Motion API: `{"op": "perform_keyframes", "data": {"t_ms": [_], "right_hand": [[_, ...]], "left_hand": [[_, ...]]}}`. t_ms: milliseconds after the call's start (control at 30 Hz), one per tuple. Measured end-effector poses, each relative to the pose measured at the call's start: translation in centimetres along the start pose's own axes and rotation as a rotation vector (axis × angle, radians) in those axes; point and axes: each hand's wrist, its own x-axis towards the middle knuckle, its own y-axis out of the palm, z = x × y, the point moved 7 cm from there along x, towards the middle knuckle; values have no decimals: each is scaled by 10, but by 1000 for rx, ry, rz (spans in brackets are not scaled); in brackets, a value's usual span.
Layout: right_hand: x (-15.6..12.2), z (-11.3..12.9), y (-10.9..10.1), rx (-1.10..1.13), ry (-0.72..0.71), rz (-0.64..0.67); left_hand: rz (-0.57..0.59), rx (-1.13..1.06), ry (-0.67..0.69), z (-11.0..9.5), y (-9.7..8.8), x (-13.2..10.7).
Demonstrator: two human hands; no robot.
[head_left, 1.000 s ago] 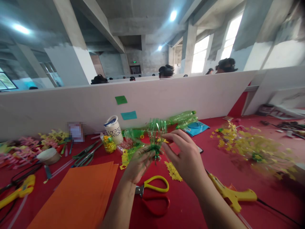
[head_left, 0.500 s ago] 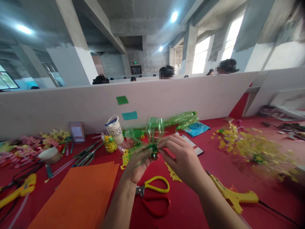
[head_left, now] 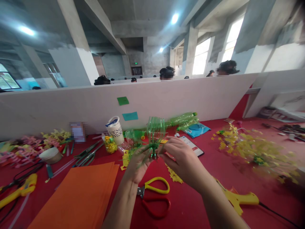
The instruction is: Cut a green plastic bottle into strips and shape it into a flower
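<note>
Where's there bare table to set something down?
Bare red tabletop shows between the dark-edged board and the right-side yellow flowers, and between the scissors and your right forearm. Crowded: the left back, with pink flowers, tub and cup.

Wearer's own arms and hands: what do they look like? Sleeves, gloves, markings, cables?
Left hand and right hand: ungloved, five-fingered human hands; no ring visible, though some fingers are partly hidden. Left forearm and right forearm: bare down to the picture's edge, with no sleeve, watch, bracelet, clear marking or attached cable visible.
</note>
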Motion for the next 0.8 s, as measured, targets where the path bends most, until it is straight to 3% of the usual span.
{"op": "perform_keyframes", "data": {"t_ms": [200, 433, 800], "right_hand": [[-1, 3, -8, 73, -12, 22], [-7, 8, -18, 8, -18, 83], [-4, 27, -3, -130, -107, 105]], "left_hand": [[106, 53, 82, -11, 6, -2], [79, 123, 129, -13, -2, -1], [106, 81, 172, -20, -1, -4]]}}
